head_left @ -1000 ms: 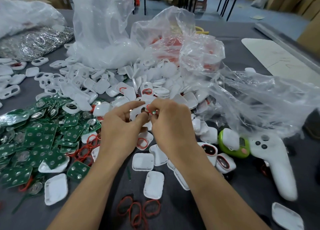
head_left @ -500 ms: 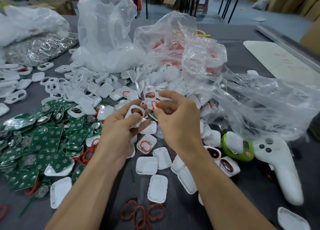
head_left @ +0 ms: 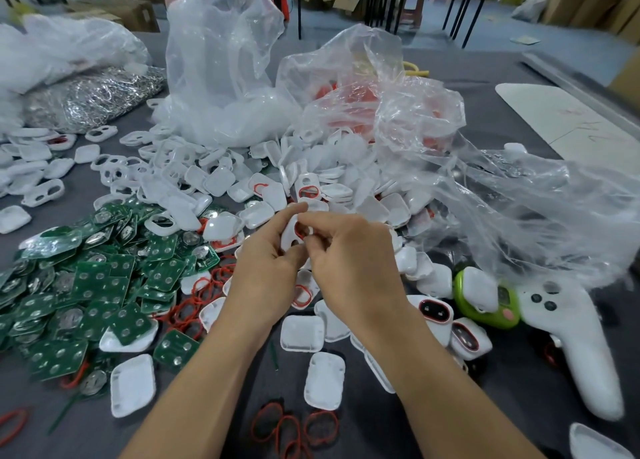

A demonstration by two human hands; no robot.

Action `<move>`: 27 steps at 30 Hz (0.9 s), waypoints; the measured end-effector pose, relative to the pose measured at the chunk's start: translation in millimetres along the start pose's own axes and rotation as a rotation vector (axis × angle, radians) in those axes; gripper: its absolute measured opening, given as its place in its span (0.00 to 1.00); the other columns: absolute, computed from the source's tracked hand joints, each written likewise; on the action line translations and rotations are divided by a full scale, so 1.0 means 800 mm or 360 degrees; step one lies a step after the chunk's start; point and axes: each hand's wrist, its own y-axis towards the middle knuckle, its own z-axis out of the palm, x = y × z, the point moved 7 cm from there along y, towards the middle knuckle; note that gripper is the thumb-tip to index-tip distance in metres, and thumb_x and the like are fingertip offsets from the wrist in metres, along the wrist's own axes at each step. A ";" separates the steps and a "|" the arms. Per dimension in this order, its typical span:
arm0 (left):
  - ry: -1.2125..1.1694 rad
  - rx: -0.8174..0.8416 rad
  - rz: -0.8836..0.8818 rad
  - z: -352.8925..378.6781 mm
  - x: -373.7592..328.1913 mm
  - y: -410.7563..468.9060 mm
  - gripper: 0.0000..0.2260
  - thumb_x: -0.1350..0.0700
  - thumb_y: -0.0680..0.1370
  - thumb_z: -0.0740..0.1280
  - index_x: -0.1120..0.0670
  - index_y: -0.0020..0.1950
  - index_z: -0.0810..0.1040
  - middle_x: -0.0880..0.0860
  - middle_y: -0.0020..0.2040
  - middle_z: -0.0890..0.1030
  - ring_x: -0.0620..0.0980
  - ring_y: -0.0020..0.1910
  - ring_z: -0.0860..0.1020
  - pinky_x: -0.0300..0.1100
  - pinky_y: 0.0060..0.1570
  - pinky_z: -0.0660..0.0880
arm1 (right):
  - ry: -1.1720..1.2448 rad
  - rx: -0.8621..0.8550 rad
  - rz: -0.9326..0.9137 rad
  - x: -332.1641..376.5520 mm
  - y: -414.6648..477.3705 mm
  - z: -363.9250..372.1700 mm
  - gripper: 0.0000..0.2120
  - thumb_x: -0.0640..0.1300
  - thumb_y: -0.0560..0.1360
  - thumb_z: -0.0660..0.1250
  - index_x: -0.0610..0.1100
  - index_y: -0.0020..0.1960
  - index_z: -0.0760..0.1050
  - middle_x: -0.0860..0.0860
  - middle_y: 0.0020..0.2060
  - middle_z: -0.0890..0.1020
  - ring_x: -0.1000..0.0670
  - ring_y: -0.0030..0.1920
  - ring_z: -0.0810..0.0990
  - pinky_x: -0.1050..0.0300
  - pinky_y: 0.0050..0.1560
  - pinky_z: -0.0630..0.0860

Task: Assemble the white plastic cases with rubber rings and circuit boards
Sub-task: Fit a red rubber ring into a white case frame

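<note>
Above the middle of the table [head_left: 519, 382], the left hand [head_left: 265, 275] grips a white case [head_left: 289, 238], and the right hand [head_left: 349, 268] narrows its grip to pinch a red rubber ring [head_left: 300, 230] at the case's opening. The step seems to be seating the ring. Next it probably needs pressing round the rim, then a board from the green circuit boards [head_left: 104, 285] on the left. Fingers hide most of the case, so how far the ring sits cannot be told. Spare rings [head_left: 294, 427] lie between the forearms.
</note>
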 end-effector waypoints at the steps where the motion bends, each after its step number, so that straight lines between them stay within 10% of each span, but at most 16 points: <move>1: -0.0039 0.0019 -0.0012 0.001 0.000 0.000 0.24 0.65 0.81 0.64 0.37 0.67 0.78 0.46 0.28 0.71 0.48 0.26 0.63 0.38 0.26 0.64 | -0.0036 -0.0003 -0.0033 0.002 0.000 0.000 0.12 0.36 0.78 0.67 0.46 0.56 0.86 0.49 0.43 0.88 0.45 0.43 0.83 0.50 0.47 0.80; 9: -0.0644 0.0394 -0.0206 0.012 -0.009 -0.004 0.24 0.78 0.77 0.57 0.58 0.62 0.83 0.62 0.49 0.86 0.55 0.50 0.85 0.45 0.58 0.81 | 0.0205 0.0082 0.0023 -0.014 0.010 -0.006 0.07 0.40 0.71 0.76 0.51 0.46 0.87 0.53 0.37 0.87 0.51 0.38 0.84 0.54 0.43 0.81; 18: -0.0622 0.0521 -0.0294 0.024 -0.008 -0.010 0.27 0.80 0.74 0.57 0.56 0.55 0.87 0.60 0.52 0.86 0.53 0.52 0.86 0.44 0.51 0.83 | 0.0335 0.0328 0.0150 -0.040 0.024 -0.023 0.16 0.42 0.55 0.85 0.50 0.38 0.84 0.53 0.27 0.77 0.59 0.28 0.71 0.67 0.30 0.68; 27: -0.0785 0.0490 -0.0412 0.036 -0.009 -0.022 0.11 0.70 0.75 0.68 0.60 0.54 0.84 0.59 0.52 0.87 0.52 0.48 0.86 0.39 0.37 0.82 | -0.0116 0.0273 0.0334 -0.066 -0.011 -0.107 0.08 0.51 0.66 0.80 0.57 0.44 0.85 0.63 0.35 0.83 0.63 0.37 0.79 0.74 0.36 0.71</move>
